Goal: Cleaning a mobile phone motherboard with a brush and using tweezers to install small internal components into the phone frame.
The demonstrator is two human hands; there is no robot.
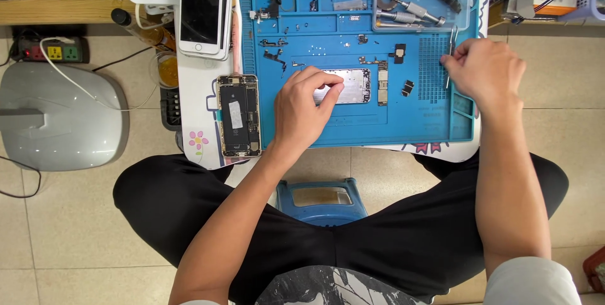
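— What was laid out, from the biggest thing down?

— A blue repair mat (416, 125) was spread over a small white table (195, 100). At about nine o'clock of the mat's middle an opened phone body (238, 116) was laid with its insides up, and at eleven o'clock a white phone (201, 9) was set face up. A clear tray of screwdrivers (419, 2) was placed at one o'clock. Small loose parts and screws were scattered over the upper half of the mat.

— And the hands?

— The left hand (305, 106) was rested at the mat's centre, thumb and forefinger pressed together on the left end of a silvery metal plate (353, 86). The plate was laid with its long axis running three to nine o'clock, so most of it was left showing at three o'clock of the fingers. The right hand (485, 72) was held at three o'clock of the plate, well apart from it, its fingers bunched and pinched on thin metal tweezers (451, 50), whose long axis was pointed roughly twelve to six.

— Which hand was nearer the plate?

— The left; it was touched by that hand alone. Between the plate and the right hand a narrow circuit board (382, 83) and a small black part (408, 87) were placed.
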